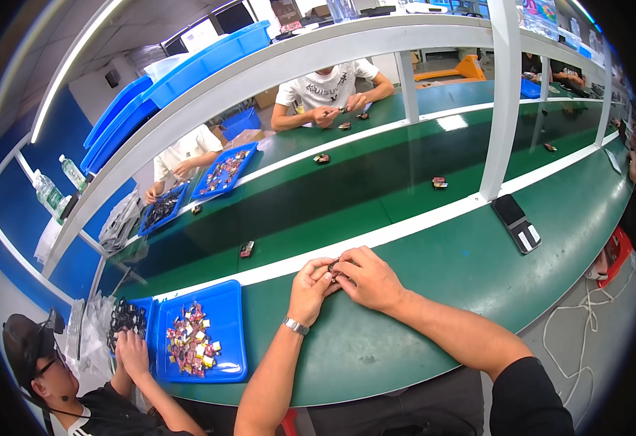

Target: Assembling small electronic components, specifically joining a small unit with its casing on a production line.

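Note:
Over the green workbench (pixel 420 291), my left hand (pixel 308 292) and my right hand (pixel 371 280) meet, fingertips together. Pinched between them is a small dark part (pixel 333 268). Most of it is covered by the fingers, so its kind cannot be made out. Both hands are closed on it. A metal-banded watch (pixel 297 325) circles my left wrist. To the left of that forearm lies a blue tray (pixel 236 330) with a heap of small red, yellow and white pieces (pixel 193 341).
A white rail (pixel 394 234) divides my bench from a green conveyor belt (pixel 376 196) carrying several small parts. On the right lies a black phone-like case (pixel 516 224) beside a white upright (pixel 501 109). A co-worker in a cap (pixel 31 341) reaches into black parts at left. Others sit opposite.

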`<state>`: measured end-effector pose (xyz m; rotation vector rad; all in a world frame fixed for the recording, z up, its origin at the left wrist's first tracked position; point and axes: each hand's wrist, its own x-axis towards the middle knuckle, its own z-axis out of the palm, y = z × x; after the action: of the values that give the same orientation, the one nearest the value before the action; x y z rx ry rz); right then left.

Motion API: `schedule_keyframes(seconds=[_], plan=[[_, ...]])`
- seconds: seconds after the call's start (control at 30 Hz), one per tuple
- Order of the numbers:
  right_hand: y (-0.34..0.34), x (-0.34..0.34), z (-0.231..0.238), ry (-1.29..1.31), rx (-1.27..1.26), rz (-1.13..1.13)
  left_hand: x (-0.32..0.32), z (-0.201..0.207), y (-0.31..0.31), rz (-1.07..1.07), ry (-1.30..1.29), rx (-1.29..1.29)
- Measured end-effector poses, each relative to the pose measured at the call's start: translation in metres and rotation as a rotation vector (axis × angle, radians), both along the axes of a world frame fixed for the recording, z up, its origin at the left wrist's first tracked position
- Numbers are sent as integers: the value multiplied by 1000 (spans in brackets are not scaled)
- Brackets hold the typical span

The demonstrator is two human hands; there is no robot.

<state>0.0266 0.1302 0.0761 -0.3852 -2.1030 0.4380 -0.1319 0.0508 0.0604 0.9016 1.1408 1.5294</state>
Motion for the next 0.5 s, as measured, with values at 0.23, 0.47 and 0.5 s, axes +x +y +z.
schedule_keyframes(seconds=[0.23, 0.47, 0.5], plan=[[1, 0, -3, -25, 47, -44, 1, 1, 1, -8, 19, -1], [0, -7, -9, 44, 106, -53, 0, 3, -3, -3, 35, 6], [1, -7, -9, 39, 109, -64, 0, 2, -2, -15, 31, 9]])
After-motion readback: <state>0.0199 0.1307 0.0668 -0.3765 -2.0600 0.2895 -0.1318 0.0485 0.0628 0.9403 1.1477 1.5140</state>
